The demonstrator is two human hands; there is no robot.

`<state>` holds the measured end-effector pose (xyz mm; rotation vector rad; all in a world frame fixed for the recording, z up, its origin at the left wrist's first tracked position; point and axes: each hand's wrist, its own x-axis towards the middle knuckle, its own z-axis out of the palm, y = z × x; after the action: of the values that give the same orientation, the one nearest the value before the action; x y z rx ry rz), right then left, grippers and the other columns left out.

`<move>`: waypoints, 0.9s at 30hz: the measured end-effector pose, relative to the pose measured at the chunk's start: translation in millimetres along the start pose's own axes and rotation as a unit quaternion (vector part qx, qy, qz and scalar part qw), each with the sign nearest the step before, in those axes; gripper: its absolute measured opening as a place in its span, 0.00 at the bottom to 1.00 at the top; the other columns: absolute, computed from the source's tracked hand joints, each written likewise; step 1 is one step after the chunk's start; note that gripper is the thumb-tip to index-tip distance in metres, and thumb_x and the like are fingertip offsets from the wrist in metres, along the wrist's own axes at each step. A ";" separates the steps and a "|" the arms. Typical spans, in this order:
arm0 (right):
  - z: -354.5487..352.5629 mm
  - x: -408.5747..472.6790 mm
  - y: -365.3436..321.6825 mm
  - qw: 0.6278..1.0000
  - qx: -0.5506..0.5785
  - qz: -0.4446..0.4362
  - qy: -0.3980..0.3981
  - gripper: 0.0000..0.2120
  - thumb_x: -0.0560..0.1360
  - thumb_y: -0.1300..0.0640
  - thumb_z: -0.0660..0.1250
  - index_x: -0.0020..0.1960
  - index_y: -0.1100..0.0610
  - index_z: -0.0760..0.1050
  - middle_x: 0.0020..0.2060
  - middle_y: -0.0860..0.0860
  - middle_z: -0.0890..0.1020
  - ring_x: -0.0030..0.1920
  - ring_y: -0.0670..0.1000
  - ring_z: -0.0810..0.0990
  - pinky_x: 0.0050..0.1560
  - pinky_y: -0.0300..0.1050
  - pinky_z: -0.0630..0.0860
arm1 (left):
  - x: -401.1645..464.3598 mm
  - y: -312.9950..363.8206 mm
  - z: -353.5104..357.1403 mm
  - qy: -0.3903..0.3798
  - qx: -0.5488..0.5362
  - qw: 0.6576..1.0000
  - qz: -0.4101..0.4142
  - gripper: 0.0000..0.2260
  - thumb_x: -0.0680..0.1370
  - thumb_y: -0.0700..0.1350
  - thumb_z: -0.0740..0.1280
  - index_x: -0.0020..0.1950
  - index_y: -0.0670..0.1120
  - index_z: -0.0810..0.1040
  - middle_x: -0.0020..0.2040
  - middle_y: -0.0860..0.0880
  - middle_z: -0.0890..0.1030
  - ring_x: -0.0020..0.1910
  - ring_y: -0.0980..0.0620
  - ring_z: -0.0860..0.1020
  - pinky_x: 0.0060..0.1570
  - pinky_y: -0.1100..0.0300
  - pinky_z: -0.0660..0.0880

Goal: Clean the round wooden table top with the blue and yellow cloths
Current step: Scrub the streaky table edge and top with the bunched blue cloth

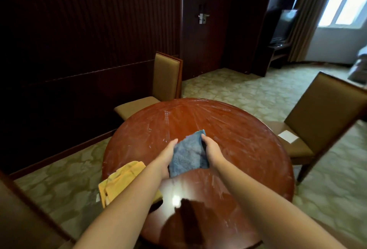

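The round wooden table top (238, 139) fills the middle of the head view, streaked with whitish smears on its far half. A folded blue cloth (187, 154) is held just over its centre between both hands. My left hand (167, 156) grips the cloth's left edge, and my right hand (211, 148) grips its right edge with fingers curled under it. A crumpled yellow cloth (121, 179) lies on the table's left rim, partly hidden by my left forearm.
Three padded chairs stand around the table: one (158, 88) at the far left, one (321, 117) at the right with a white paper (288, 136) on its seat, one (23, 219) at the near left. A dark door (202, 22) is behind.
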<state>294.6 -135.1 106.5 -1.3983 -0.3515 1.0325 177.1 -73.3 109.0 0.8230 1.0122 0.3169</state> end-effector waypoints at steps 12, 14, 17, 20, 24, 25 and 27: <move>-46.5 -2.0 33.1 0.986 -0.107 0.000 0.127 0.04 0.79 0.61 0.61 0.51 0.59 0.73 0.43 0.57 0.79 0.39 0.54 0.78 0.41 0.47 0.75 | 31.1 -34.4 12.8 0.099 0.051 0.984 0.138 0.10 0.72 0.31 0.69 0.39 0.43 0.72 0.38 0.44 0.77 0.35 0.48 0.77 0.35 0.59 0.75; -50.6 -4.9 44.6 0.977 -0.153 -0.009 0.145 0.03 0.78 0.62 0.61 0.51 0.59 0.72 0.42 0.55 0.77 0.42 0.54 0.76 0.42 0.46 0.72 | 35.0 -42.7 6.7 0.102 0.113 0.977 0.147 0.12 0.71 0.29 0.70 0.40 0.44 0.72 0.40 0.45 0.77 0.39 0.46 0.77 0.39 0.56 0.77; -56.1 -11.6 64.7 0.955 -0.250 -0.018 0.159 0.07 0.79 0.61 0.60 0.57 0.54 0.67 0.40 0.52 0.74 0.40 0.51 0.73 0.39 0.43 0.68 | 37.0 -57.1 -5.0 0.070 0.216 0.963 0.145 0.15 0.69 0.25 0.68 0.44 0.44 0.74 0.41 0.47 0.76 0.46 0.47 0.76 0.41 0.57 0.77; -60.7 -19.5 81.0 0.953 -0.267 0.009 0.147 0.15 0.79 0.62 0.58 0.61 0.48 0.59 0.31 0.52 0.71 0.27 0.49 0.66 0.25 0.40 0.63 | 36.2 -69.7 -15.7 0.053 0.259 0.958 0.112 0.19 0.69 0.25 0.68 0.55 0.42 0.74 0.50 0.45 0.74 0.49 0.48 0.75 0.35 0.63 0.76; -61.4 -23.7 93.7 0.954 -0.269 0.021 0.128 0.15 0.79 0.68 0.56 0.60 0.51 0.65 0.32 0.51 0.71 0.27 0.49 0.66 0.20 0.33 0.61 | 39.2 -83.5 -25.3 0.069 0.240 0.964 0.092 0.17 0.70 0.27 0.69 0.55 0.43 0.76 0.58 0.44 0.74 0.49 0.50 0.74 0.33 0.63 0.74; -60.0 -23.7 95.5 0.954 -0.272 0.011 0.127 0.14 0.78 0.70 0.56 0.59 0.55 0.69 0.37 0.51 0.74 0.32 0.50 0.71 0.22 0.30 0.63 | 39.2 -85.9 -27.9 0.063 0.252 0.961 0.094 0.17 0.69 0.28 0.71 0.54 0.44 0.77 0.58 0.44 0.75 0.50 0.50 0.74 0.36 0.62 0.74; -57.2 -23.5 98.9 0.965 -0.233 0.014 0.116 0.14 0.76 0.74 0.57 0.57 0.65 0.75 0.46 0.54 0.77 0.46 0.53 0.74 0.31 0.27 0.69 | 37.7 -87.6 -33.9 0.036 0.326 0.940 0.092 0.21 0.64 0.31 0.77 0.54 0.44 0.79 0.55 0.46 0.77 0.51 0.51 0.75 0.43 0.62 0.73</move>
<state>286.6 -204.3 13.0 -1.9333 -0.4181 0.8239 156.7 -93.9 12.1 1.5213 1.1254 0.1659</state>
